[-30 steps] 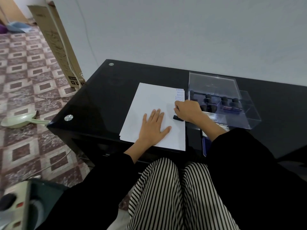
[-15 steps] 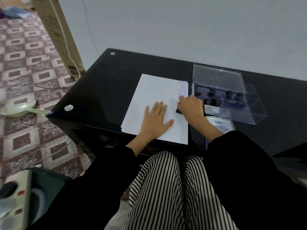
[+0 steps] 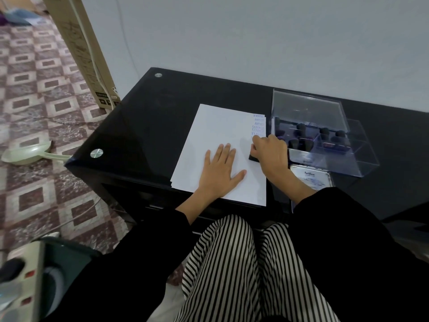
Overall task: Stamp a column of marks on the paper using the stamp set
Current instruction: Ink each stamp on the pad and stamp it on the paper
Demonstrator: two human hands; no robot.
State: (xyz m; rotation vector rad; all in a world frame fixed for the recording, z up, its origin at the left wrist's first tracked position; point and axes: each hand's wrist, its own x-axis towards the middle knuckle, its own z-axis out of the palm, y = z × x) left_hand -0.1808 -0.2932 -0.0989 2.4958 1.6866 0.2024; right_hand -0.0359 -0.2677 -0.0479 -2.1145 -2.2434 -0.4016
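- Head cam looked down on the black table (image 3: 144, 126), with a green dustpan (image 3: 27, 153) on the floor off at 9 o'clock.
- Left hand (image 3: 219, 171) lay flat, fingers spread, holding nothing, just pinning the paper (image 3: 216, 126).
- Column of blue marks (image 3: 258, 125) ran down the sheet's right edge.
- Right hand (image 3: 270, 154) was curled tight around a black stamp (image 3: 252, 158), pressed onto the paper right below the marks.
- Clear stamp case (image 3: 325, 145) sat at 3 o'clock, ink pad (image 3: 311, 177) beside the wrist.
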